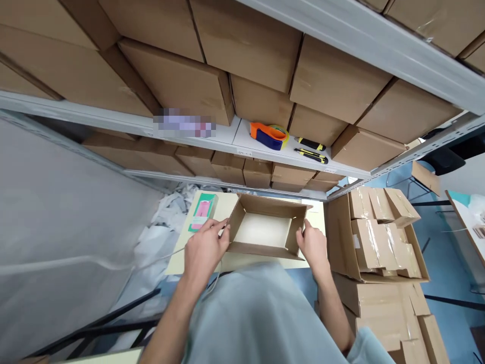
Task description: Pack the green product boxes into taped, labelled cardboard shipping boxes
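Observation:
An open, empty cardboard box (265, 210) sits on a small pale table (231, 260) in front of me. My left hand (204, 247) grips the box's left wall, fingers closed over its edge. My right hand (313, 245) holds the right wall, with the thumb on the flap. A green-and-pink packaged item (203, 211) lies on the table just left of the box.
A metal shelf (265, 146) stacked with cardboard boxes stands behind the table; on it lie an orange-blue tape dispenser (270, 135) and two yellow-black utility knives (311, 150). An open carton of small taped boxes (379, 232) stands at the right. Grey plastic sheeting (64, 227) hangs left.

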